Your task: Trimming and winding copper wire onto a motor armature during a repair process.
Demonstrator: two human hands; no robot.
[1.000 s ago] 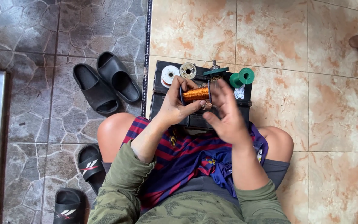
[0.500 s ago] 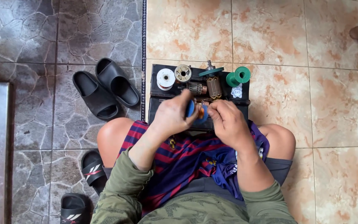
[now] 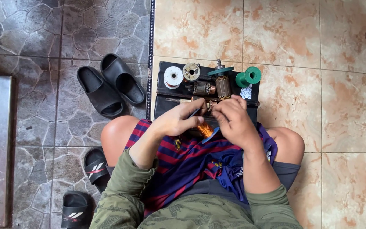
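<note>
Lowered toward the lap, both hands' grip (image 3: 206, 121) clamps a copper-wound armature (image 3: 205, 129), spools (image 3: 173, 77) beyond.

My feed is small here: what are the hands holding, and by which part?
Both the left hand and the right hand close on a copper-wound coil, one at each end; the exact finger contact is hidden.

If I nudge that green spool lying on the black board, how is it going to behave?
The green spool lies on its side near the edge of the black board, so a nudge would probably set it rolling, perhaps onto the tiles. It looks like plastic with round flanges, so likely light and stiff. Its smooth rims might slip a little under the fingers.
</note>
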